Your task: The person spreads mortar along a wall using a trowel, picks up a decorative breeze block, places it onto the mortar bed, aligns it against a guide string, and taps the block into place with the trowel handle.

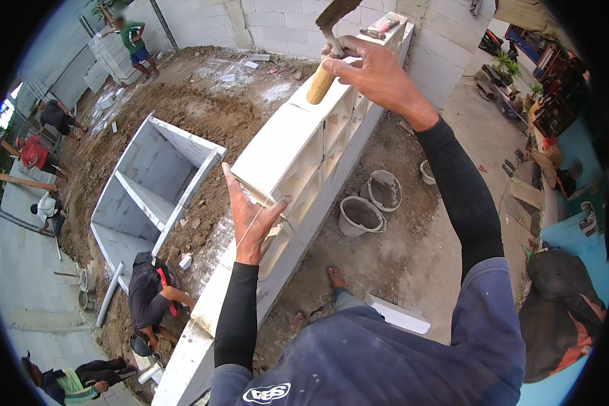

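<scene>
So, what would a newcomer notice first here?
Probably the pale hollow blocks running diagonally up the middle, with the left hand spread at their near end. Next, the trowel in the right hand, near the top. Then the two buckets on the ground, right of the blocks.

Buckets right of wall, chambers left

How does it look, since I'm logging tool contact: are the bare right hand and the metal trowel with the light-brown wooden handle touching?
Touching. The head view shows the right hand gripping the trowel where its handle meets metal.
</scene>
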Action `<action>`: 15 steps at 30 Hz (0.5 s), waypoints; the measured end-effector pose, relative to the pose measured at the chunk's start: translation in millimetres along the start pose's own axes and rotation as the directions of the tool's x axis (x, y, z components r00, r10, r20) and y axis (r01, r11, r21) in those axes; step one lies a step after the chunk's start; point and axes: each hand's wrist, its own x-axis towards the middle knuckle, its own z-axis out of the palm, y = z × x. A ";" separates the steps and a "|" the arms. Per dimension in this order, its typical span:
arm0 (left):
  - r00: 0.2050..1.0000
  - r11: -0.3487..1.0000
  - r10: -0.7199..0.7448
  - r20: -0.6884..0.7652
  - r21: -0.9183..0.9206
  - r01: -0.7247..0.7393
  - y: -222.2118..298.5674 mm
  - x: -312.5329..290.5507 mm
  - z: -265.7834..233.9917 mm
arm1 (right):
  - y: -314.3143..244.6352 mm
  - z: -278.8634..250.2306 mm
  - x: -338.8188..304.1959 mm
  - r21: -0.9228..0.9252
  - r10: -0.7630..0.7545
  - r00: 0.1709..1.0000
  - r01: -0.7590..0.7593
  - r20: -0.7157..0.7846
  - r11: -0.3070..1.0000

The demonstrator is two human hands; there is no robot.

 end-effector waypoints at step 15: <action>0.996 0.995 -0.085 0.011 -0.057 0.085 0.7 1.1 7.3 | 27.9 28.3 38.1 0.039 -0.056 0.962 0.047 0.267 0.998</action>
